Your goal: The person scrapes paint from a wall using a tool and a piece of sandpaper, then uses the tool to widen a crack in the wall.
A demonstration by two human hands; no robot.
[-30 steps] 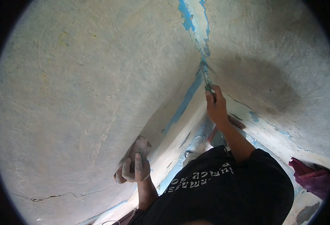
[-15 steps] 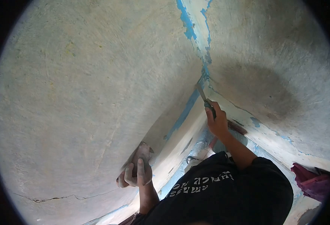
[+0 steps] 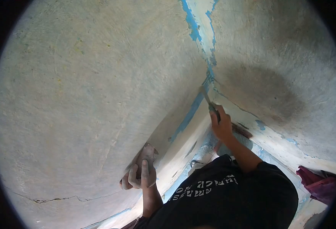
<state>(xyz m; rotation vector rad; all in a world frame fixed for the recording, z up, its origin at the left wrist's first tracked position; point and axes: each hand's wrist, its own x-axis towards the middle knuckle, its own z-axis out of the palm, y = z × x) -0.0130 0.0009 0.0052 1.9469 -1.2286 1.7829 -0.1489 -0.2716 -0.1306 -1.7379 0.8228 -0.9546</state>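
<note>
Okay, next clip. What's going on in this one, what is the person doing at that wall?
A person in a black shirt works at a wall corner where blue paint shows through pale plaster. The right hand holds a narrow scraper, its blade tip at the corner seam. The left hand holds a flat trowel against the left wall. A crack runs low on that wall.

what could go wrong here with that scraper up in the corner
1. The right hand holds the scraper by its lower end, its tip at the blue corner seam; a slip might gouge the plaster.
2. The left hand presses a flat tool against the wall near a crack; heavy pressure may worsen it.
3. Working upward, loosened paint flakes could fall toward the face.
</note>
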